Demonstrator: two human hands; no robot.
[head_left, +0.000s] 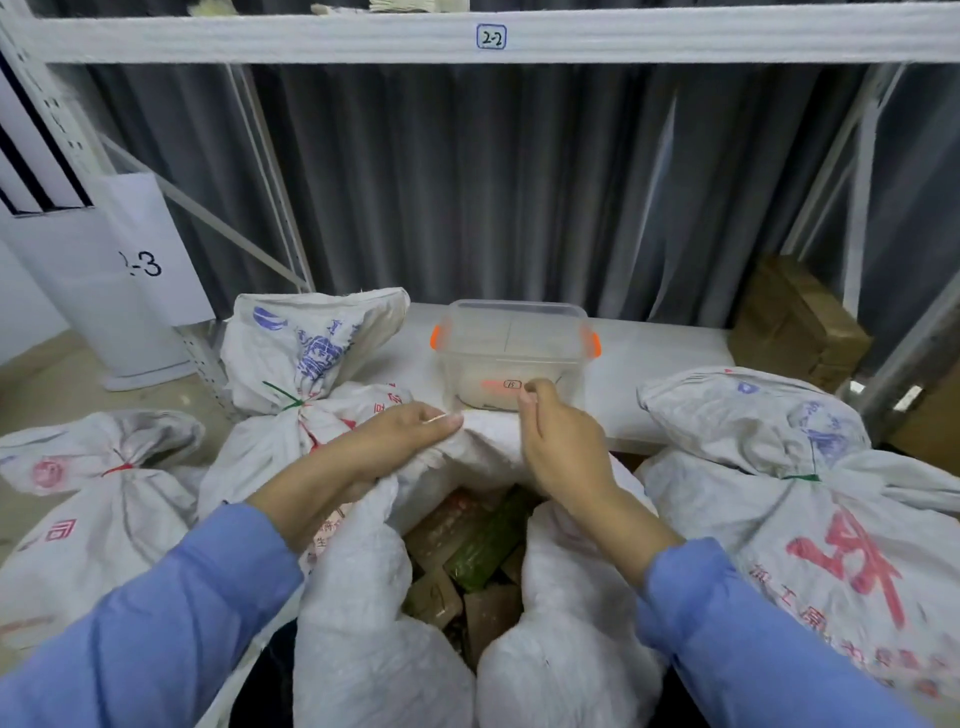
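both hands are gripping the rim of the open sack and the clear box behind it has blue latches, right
Not quite. The head view shows the latches on the clear box are orange, not blue. The rest holds: the left hand and right hand both grip the rim of the open sack.

"2-2" on beam (363, 36), "15" on tub (511, 353)

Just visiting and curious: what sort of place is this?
Probably a storeroom or warehouse: white metal racking with a numbered bay label, tied woven sacks piled around, and cardboard boxes.
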